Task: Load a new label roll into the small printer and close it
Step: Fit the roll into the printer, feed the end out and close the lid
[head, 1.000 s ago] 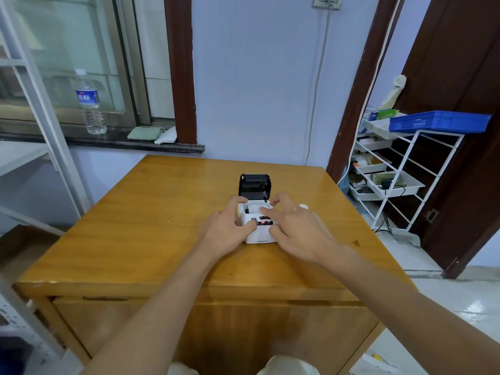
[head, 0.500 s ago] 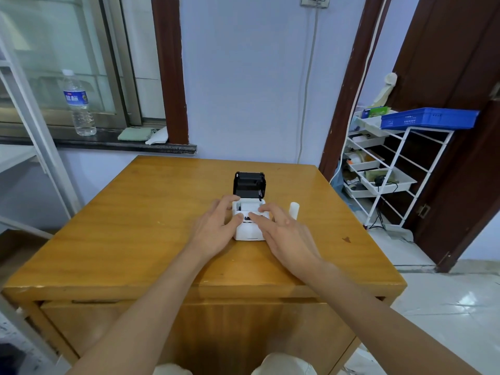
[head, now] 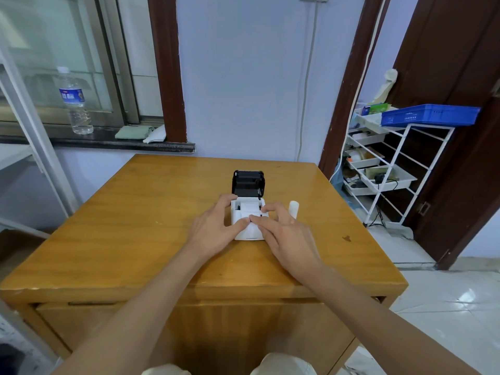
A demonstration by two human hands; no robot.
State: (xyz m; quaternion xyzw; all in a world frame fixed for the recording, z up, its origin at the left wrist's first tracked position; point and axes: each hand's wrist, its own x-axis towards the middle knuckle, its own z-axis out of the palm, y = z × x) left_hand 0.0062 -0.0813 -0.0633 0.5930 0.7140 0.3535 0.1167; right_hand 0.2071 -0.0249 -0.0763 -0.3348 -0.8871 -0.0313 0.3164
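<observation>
A small white printer (head: 247,231) sits mid-table with its black lid (head: 248,183) standing open at the back. A white label roll (head: 249,207) lies in the open bay. My left hand (head: 213,228) wraps the printer's left side, thumb on its front top. My right hand (head: 284,234) rests on the right side, index finger and thumb touching the paper edge near the front slot. A second white roll (head: 293,208) stands upright just right of the printer, partly behind my right fingers.
The wooden table (head: 121,226) has its near edge right below my forearms. A water bottle (head: 73,101) stands on the window sill at the back left. A white wire rack (head: 389,169) with a blue tray (head: 430,117) stands to the right by the door.
My right hand has drawn back a little, uncovering the roll in the bay and the spare roll beside the printer. The left hand keeps its hold. The camera shifted slightly.
</observation>
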